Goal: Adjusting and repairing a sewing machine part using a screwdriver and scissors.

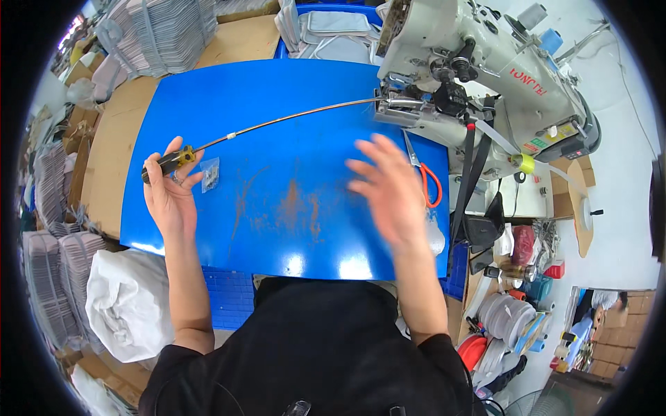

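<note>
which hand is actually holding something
The left hand: it grips the black and yellow handle of a long screwdriver. The right hand is open above the blue table, holding nothing.

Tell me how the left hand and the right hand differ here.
The left hand grips a long screwdriver by its handle; the right hand holds nothing. The left looks sharp and closed around the tool; the right is blurred, fingers spread. The right lies nearer the orange-handled scissors. Both are over the blue board.

The person wears a black top with short sleeves; both forearms are bare, and the left hand [170, 197] has a ring on one finger.
</note>
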{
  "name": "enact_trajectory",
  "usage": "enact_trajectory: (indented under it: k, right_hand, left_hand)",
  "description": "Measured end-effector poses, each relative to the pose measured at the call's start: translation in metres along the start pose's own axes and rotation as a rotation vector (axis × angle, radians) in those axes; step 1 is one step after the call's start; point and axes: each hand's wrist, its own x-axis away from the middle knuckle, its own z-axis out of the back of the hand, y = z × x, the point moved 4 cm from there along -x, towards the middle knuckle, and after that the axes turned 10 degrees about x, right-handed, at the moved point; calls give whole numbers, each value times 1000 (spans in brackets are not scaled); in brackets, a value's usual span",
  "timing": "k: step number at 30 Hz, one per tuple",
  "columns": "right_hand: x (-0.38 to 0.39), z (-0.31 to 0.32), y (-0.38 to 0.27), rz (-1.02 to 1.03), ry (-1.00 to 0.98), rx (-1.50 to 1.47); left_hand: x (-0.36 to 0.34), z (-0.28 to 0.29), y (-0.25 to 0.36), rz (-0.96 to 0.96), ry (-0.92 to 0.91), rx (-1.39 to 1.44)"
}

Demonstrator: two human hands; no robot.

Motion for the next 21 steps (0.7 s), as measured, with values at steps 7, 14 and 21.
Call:
enact_trajectory:
  k: [7, 14, 21]
  right_hand:
    - [-80, -55, 25, 17, -223, 99]
    - [-128, -60, 18, 54, -229, 122]
    - [-148, -67, 12, 82, -168, 104]
  left_hand:
    - [13, 15, -7, -25, 57, -20]
    - [-61, 11, -39, -63, 221, 371]
    - [-116, 22, -60, -3, 144, 697]
